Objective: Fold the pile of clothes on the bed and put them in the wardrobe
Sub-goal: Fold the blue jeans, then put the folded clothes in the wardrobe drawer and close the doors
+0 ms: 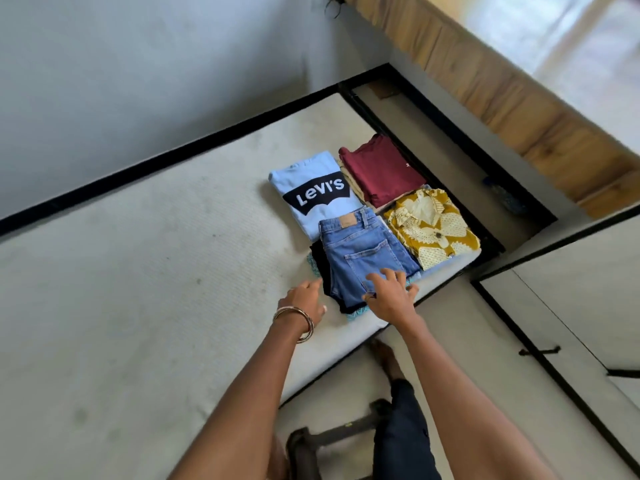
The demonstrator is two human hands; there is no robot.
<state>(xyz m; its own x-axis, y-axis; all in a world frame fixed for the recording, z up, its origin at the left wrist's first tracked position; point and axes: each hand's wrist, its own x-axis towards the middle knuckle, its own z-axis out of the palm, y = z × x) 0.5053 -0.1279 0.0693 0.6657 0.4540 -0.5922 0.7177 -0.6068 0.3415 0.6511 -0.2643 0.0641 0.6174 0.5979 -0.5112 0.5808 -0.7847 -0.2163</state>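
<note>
A person's right hand rests with fingers spread and nearly straight on the near end of a folded pair of blue jeans, pinching nothing, while the left hand, a bangle at its wrist, reaches in from the near left with fingers loosely extended at the pile's left edge, holding nothing that can be seen. The jeans top a small stack over a black garment and a teal one, their long axis running away from the hands toward a folded light-blue Levi's T-shirt. The stack lies directly between the two hands at the near corner of the bed, so both can close on its sides; the right is nearer, already touching. Beyond sit a maroon stack and a yellow patterned shirt, all folded. Folding looks finished; carrying to the wardrobe at right appears next.
</note>
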